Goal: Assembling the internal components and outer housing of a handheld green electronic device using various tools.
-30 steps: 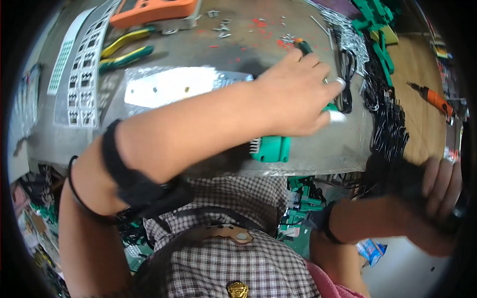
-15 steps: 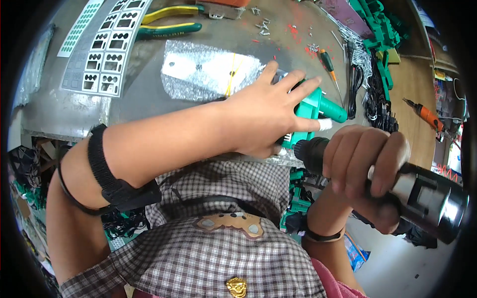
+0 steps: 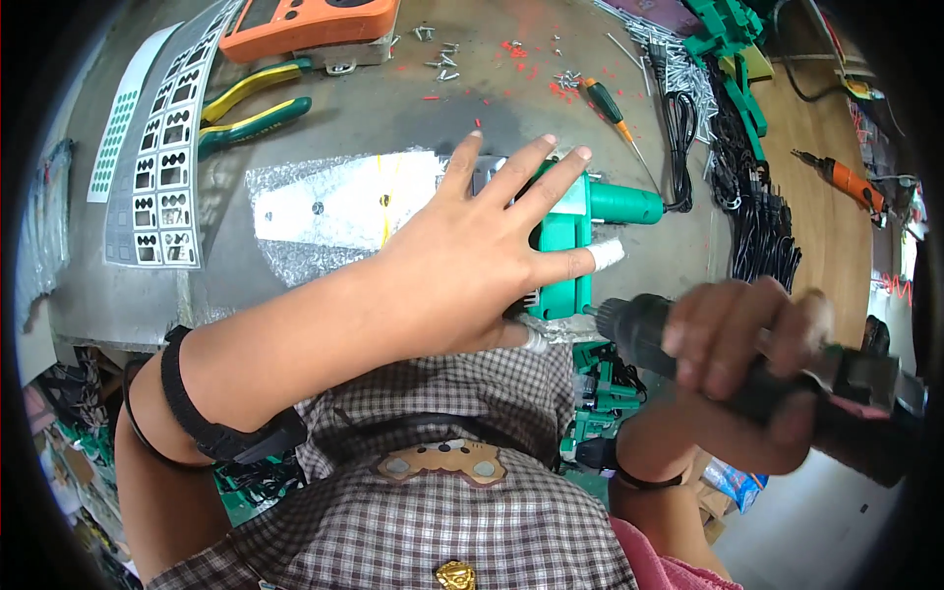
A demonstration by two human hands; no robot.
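A workshop is shown. A worn metal counter is strewn with loose screws and red shavings at the top centre. Green-handled pliers and an orange meter are seen at the upper left, a screwdriver and black cables at the upper right.

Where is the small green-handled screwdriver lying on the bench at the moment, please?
In the head view the green-handled screwdriver lies on the metal bench at upper right, beyond the left hand, between scattered screws and black cables.
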